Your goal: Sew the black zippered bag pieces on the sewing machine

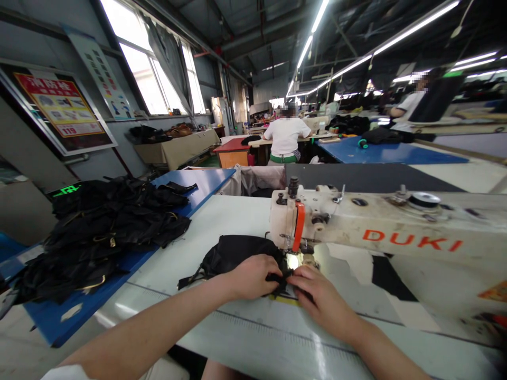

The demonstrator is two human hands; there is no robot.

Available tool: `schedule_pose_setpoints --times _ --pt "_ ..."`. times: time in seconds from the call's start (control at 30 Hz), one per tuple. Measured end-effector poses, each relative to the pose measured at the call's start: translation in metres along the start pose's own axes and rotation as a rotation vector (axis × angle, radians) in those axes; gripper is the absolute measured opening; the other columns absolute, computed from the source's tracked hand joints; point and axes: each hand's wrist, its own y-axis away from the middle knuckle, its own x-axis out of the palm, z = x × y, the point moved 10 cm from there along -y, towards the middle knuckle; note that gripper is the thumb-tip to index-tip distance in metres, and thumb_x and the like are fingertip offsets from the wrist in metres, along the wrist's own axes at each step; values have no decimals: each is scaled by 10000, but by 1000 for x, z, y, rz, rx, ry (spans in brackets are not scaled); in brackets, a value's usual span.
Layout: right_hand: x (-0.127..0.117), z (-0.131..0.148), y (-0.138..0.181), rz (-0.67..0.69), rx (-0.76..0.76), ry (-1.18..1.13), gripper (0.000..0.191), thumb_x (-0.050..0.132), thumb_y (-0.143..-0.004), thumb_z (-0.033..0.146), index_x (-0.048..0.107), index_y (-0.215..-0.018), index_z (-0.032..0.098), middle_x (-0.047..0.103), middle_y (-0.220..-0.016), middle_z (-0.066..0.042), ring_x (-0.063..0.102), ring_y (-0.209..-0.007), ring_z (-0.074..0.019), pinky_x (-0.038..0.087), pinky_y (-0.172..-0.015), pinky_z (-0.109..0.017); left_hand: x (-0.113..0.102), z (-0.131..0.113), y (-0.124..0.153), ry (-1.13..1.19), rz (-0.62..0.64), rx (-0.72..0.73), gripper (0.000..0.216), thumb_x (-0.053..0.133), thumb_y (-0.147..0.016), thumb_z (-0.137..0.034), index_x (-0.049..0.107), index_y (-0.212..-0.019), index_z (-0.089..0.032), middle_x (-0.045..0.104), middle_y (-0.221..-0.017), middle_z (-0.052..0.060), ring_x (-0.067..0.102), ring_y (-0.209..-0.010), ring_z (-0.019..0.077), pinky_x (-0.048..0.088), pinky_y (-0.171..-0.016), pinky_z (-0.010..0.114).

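A black fabric piece, which looks like a bag part with straps, lies on the pale sewing table left of the needle. My left hand is closed on its near edge. Just right of it, my right hand pinches the same black cloth close to the presser foot. Above both hands stands the head of a sewing machine marked DUKI, with an orange guard and a lit lamp by the needle. The exact spot under the foot is hidden by the fingers and cloth.
On the left, a heap of black fabric pieces with zippers covers a blue table. A black scrap lies under the machine arm. Ahead, a person in a white shirt sits facing away; another person is at the right.
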Motion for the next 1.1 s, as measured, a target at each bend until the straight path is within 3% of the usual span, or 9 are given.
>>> schedule_pose_setpoints --times 0.63,0.77,0.9,1.1 --pt "3 -4 -1 105 -4 25 222 452 -872 95 625 -942 215 549 -950 -65 495 -920 -219 418 -777 -362 3 14 -3 197 58 -19 209 611 -776 -104 695 -953 -177 673 -964 35 609 -935 166 456 -883 257" --pt "4 -4 0 123 -9 60 237 440 -883 103 627 -972 219 543 -954 -67 491 -925 -222 416 -777 -366 -6 18 8 151 -4 -41 286 638 -687 -68 671 -949 -176 638 -1012 47 581 -983 188 450 -919 292" --pt "5 -5 0 129 -1 84 249 432 -892 110 627 -993 228 539 -967 -70 487 -931 -226 415 -791 -378 -14 22 24 59 -91 -85 243 616 -699 -76 631 -926 -163 597 -992 48 556 -976 186 458 -904 293" --pt "7 -4 1 144 -1 90 286 438 -874 80 613 -1032 242 536 -984 -60 484 -935 -218 416 -802 -372 -10 20 35 -109 -63 -57 195 565 -763 -107 617 -941 -166 595 -918 37 545 -905 182 467 -827 284"
